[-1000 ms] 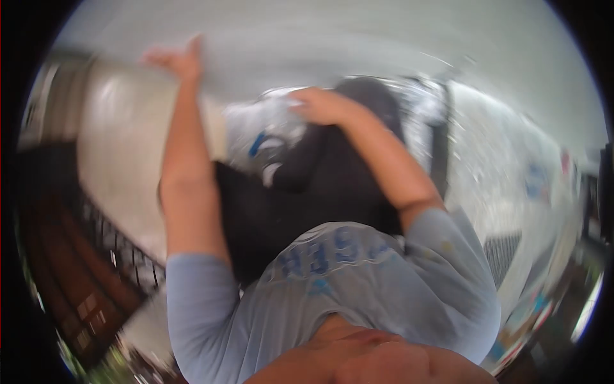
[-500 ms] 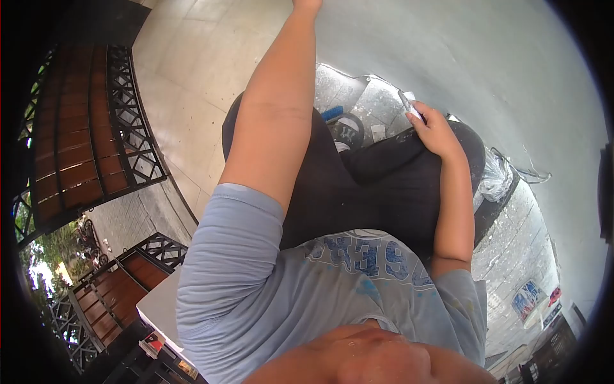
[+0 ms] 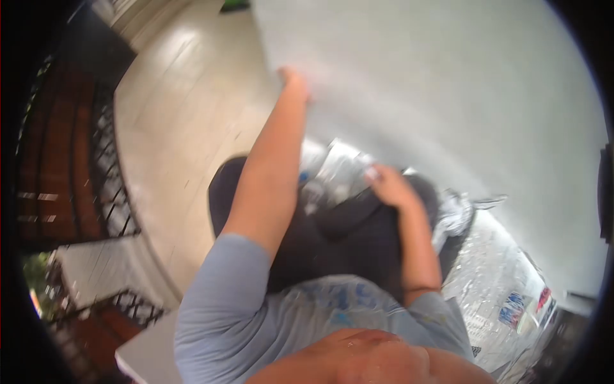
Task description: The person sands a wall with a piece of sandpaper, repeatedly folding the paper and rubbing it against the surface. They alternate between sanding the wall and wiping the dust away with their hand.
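My left hand reaches out at the end of a stretched arm, against the grey-white wall near its left edge. Motion smears its fingers. My right hand rests by my right knee, fingers closed round a small flat grey-and-white piece; blur hides its exact kind. Dark trousers cover my bent legs. Between the knees, pale spattered sheeting and part of a shoe show.
Crumpled clear plastic lies beside my right leg at the wall's foot. Behind it, printed sheeting covers the floor. Beige floor tiles stretch off to the left, bordered by a brown-and-black metal gate. A white tabletop corner stands behind my left side.
The view has swung, with more wall and floor showing ahead. My left hand has come down from the top edge into full view. My right hand appears lower and further left, still holding the flat piece.
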The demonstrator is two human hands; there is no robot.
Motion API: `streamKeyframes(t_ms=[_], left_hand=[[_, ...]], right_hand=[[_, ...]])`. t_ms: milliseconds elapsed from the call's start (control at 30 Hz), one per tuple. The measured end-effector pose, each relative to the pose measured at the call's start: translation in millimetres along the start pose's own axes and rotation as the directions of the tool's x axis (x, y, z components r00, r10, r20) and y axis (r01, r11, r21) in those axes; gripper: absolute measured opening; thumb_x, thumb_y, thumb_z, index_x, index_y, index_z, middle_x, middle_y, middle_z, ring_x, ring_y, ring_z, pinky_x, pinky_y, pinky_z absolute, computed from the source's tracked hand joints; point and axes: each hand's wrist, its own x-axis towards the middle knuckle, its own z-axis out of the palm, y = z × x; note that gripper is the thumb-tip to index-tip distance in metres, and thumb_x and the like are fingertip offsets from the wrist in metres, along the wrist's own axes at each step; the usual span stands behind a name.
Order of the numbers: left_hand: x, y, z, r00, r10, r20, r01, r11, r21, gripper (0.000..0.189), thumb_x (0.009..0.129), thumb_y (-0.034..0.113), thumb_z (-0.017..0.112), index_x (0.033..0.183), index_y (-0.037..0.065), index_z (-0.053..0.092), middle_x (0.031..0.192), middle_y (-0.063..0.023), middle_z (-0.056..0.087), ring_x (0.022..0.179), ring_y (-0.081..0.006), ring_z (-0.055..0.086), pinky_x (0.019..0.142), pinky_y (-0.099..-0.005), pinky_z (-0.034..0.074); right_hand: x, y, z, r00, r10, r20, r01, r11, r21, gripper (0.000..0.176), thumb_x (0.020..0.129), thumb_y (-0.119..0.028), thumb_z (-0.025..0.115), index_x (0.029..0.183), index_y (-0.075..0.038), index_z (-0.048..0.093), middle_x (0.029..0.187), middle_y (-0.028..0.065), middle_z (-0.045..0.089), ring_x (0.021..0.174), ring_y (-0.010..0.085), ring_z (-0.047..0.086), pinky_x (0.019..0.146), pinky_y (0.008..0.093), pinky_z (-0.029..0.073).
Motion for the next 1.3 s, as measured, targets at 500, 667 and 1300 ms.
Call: streamKeyframes(t_ms=[500, 667, 1300], left_hand=[[-112.3, 176.3, -24.3, 0.281, 0.825, 0.489, -0.886, 0.419, -0.198, 0.102, 0.089, 0.057, 0.068, 0.164, 0.021, 0.01, 0.168, -0.0217, -0.014, 0.15, -0.0559, -0.012, 0.11, -0.079, 0.01], [-136.6, 208.0, -63.6, -0.083, 0.813, 0.576, -0.965, 0.08, -0.252, 0.091, 0.087, 0.04, 0.074, 0.162, 0.031, 0.023, 0.169, -0.0201, -0.007, 0.151, -0.056, -0.003, 0.113, -0.075, 0.011], [-183.4, 195.7, -77.2, -0.162, 0.519, 0.839, -0.986, -0.117, -0.118, 0.096, 0.092, 0.052, 0.066, 0.163, 0.039, 0.002, 0.164, -0.0221, -0.027, 0.149, -0.0567, -0.017, 0.111, -0.0777, 0.015]], right_hand=[[7.7, 9.9, 15.0, 0.969, -0.246, -0.031, 0.248, 0.967, 0.052, 0.028, 0.097, -0.025, 0.063, 0.11, -0.001, 0.066, 0.092, 0.0225, 0.068, 0.084, 0.0346, 0.063, 0.079, 0.0426, 0.049], [-0.3, 0.7, 14.2, 0.971, -0.236, -0.02, 0.237, 0.971, 0.017, 0.027, 0.097, -0.026, 0.063, 0.108, -0.001, 0.066, 0.089, 0.0221, 0.066, 0.08, 0.0333, 0.062, 0.076, 0.0423, 0.048], [-2.3, -3.9, 16.0, 0.969, -0.245, -0.001, 0.245, 0.968, -0.055, 0.029, 0.098, -0.028, 0.061, 0.11, -0.003, 0.065, 0.095, 0.0245, 0.068, 0.089, 0.0397, 0.065, 0.081, 0.0444, 0.05]])
